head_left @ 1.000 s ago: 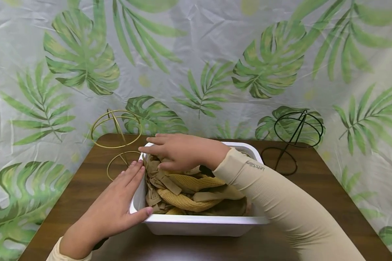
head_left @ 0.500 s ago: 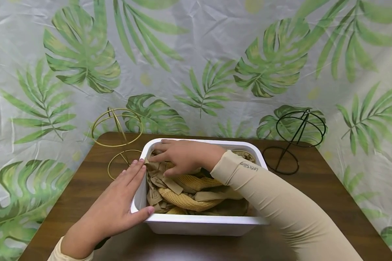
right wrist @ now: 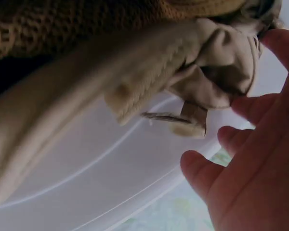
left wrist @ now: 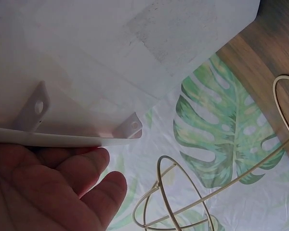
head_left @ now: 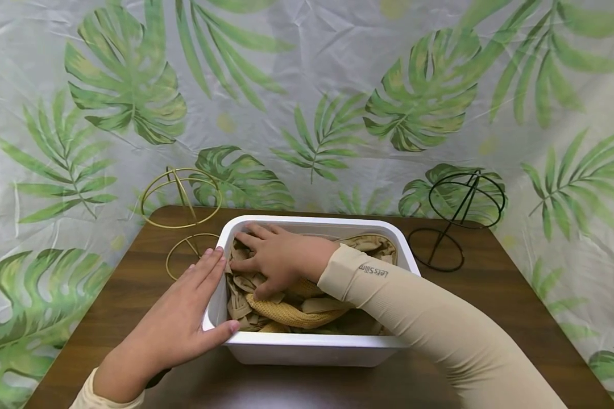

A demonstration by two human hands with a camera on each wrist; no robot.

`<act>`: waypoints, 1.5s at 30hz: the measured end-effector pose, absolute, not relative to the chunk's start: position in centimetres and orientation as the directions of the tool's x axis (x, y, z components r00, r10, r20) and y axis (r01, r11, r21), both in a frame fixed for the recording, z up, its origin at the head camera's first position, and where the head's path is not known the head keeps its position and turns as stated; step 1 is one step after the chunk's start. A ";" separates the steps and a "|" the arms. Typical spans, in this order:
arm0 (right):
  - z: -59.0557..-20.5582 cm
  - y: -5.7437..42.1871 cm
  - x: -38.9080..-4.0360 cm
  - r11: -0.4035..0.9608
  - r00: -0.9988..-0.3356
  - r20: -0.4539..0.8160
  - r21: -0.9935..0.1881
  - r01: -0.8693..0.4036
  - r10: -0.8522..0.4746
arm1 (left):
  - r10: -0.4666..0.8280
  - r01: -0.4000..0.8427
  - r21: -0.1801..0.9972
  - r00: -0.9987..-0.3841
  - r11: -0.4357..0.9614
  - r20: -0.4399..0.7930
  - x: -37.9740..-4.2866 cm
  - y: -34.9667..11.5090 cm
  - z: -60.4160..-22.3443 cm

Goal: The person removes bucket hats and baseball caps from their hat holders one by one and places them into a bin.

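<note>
A white plastic tub (head_left: 312, 339) on the table holds a bundle of clothes: a mustard knit piece (head_left: 297, 314) and khaki cloth (head_left: 239, 301). My left hand (head_left: 176, 329) rests along the tub's left rim, fingers straight and thumb over the front corner; from below, in the left wrist view, the fingers (left wrist: 82, 168) lie under the lip. Inside the tub, my right hand (head_left: 283, 258) lies on the clothes at the back left with fingers spread. In the right wrist view its fingertips reach the khaki cloth (right wrist: 226, 62), and a small tag (right wrist: 168, 117) hangs from the cloth.
A gold wire stand (head_left: 181, 228) is behind the tub at left, and a black wire stand (head_left: 453, 216) at right. The brown wooden table (head_left: 496, 295) ends at a leaf-printed curtain (head_left: 317, 68).
My right hand has come down from above the tub's back-left rim into the tub and onto the clothes, its fingers spreading. The left hand stays on the rim.
</note>
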State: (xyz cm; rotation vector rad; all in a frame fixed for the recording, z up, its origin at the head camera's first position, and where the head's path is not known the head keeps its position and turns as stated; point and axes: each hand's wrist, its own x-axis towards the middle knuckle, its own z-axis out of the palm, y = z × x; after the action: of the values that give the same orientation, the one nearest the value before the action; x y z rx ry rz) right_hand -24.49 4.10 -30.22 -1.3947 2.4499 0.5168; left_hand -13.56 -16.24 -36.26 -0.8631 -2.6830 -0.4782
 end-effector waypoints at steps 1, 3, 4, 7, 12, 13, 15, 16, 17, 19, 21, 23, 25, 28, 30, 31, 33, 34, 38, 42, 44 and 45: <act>-30.3 4.0 -24.4 0.478 -0.507 -0.414 0.179 -0.860 -0.756 | 0.510 0.602 0.221 -0.782 0.767 0.360 -13.6 -16.3 -36.3; -30.5 3.8 -24.4 0.486 -0.521 -0.421 0.197 -0.851 -0.742 | 0.510 0.603 0.222 -0.781 0.766 0.360 -13.7 -16.3 -36.2; -30.6 3.8 -24.4 0.488 -0.527 -0.423 0.206 -0.848 -0.737 | 0.510 0.603 0.222 -0.781 0.766 0.360 -13.8 -16.3 -36.2; -30.9 3.6 -24.5 0.487 -0.537 -0.412 0.229 -0.843 -0.736 | 0.512 0.605 0.221 -0.779 0.765 0.362 -14.0 -16.5 -36.3; -31.5 3.4 -24.8 0.462 -0.524 -0.394 0.248 -0.852 -0.755 | 0.508 0.596 0.224 -0.788 0.771 0.347 -14.2 -16.8 -36.4; -31.6 3.3 -24.8 0.458 -0.522 -0.391 0.252 -0.853 -0.758 | 0.506 0.592 0.226 -0.791 0.773 0.343 -14.3 -16.8 -36.4; -31.7 3.1 -24.9 0.453 -0.520 -0.385 0.256 -0.854 -0.762 | 0.504 0.588 0.228 -0.795 0.776 0.338 -14.3 -16.9 -36.5; -31.7 3.0 -25.0 0.454 -0.518 -0.380 0.251 -0.855 -0.766 | 0.503 0.588 0.229 -0.795 0.775 0.339 -14.4 -16.9 -36.5; -31.7 3.0 -25.1 0.456 -0.515 -0.378 0.240 -0.857 -0.769 | 0.503 0.589 0.231 -0.795 0.775 0.338 -14.4 -16.9 -36.5; -31.3 3.1 -25.5 0.457 -0.497 -0.371 0.197 -0.867 -0.784 | 0.506 0.593 0.231 -0.792 0.772 0.341 -14.4 -16.9 -36.6; -30.6 3.7 -25.8 0.456 -0.467 -0.350 0.119 -0.882 -0.812 | 0.511 0.599 0.228 -0.787 0.768 0.346 -14.4 -16.8 -36.8; -29.3 4.6 -26.0 0.461 -0.450 -0.319 0.045 -0.886 -0.834 | 0.516 0.606 0.224 -0.780 0.763 0.355 -14.4 -16.8 -36.9; -27.6 5.9 -26.0 0.478 -0.454 -0.273 -0.024 -0.878 -0.848 | 0.517 0.610 0.221 -0.776 0.761 0.362 -14.4 -16.7 -36.9; -25.2 8.4 -25.9 0.531 -0.505 -0.206 -0.099 -0.842 -0.838 | 0.514 0.614 0.218 -0.770 0.759 0.379 -14.4 -16.7 -36.9; -23.9 10.3 -25.7 0.563 -0.540 -0.169 -0.148 -0.813 -0.824 | 0.509 0.613 0.219 -0.768 0.759 0.389 -14.3 -16.8 -36.9; -23.4 11.4 -25.6 0.577 -0.557 -0.152 -0.170 -0.799 -0.816 | 0.507 0.613 0.219 -0.768 0.759 0.392 -14.3 -16.8 -36.8; -22.6 13.6 -25.3 0.602 -0.590 -0.121 -0.206 -0.772 -0.798 | 0.503 0.609 0.222 -0.771 0.761 0.392 -14.3 -16.8 -36.8; -22.4 14.9 -25.2 0.614 -0.607 -0.105 -0.218 -0.758 -0.787 | 0.501 0.606 0.223 -0.774 0.764 0.388 -14.3 -16.8 -36.8; -22.2 20.1 -24.3 0.679 -0.698 -0.024 -0.256 -0.688 -0.716 | 0.494 0.583 0.249 -0.800 0.773 0.340 -14.1 -16.8 -36.3; -23.0 25.1 -23.2 0.724 -0.777 0.074 -0.316 -0.613 -0.625 | 0.465 0.534 0.312 -0.843 0.786 0.269 -14.1 -17.0 -35.4; -23.6 27.2 -22.6 0.743 -0.804 0.113 -0.325 -0.586 -0.585 | 0.435 0.507 0.349 -0.860 0.788 0.267 -14.1 -17.4 -35.0; -24.0 28.2 -22.3 0.753 -0.816 0.127 -0.328 -0.571 -0.564 | 0.418 0.495 0.367 -0.867 0.787 0.271 -14.2 -17.7 -34.8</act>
State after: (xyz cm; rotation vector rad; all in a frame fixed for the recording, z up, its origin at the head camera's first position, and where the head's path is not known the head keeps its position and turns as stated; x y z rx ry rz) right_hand -22.31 28.17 -24.01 -0.9588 2.9597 -0.5636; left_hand -14.18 -17.65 -34.76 -0.7224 -2.8019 -0.6482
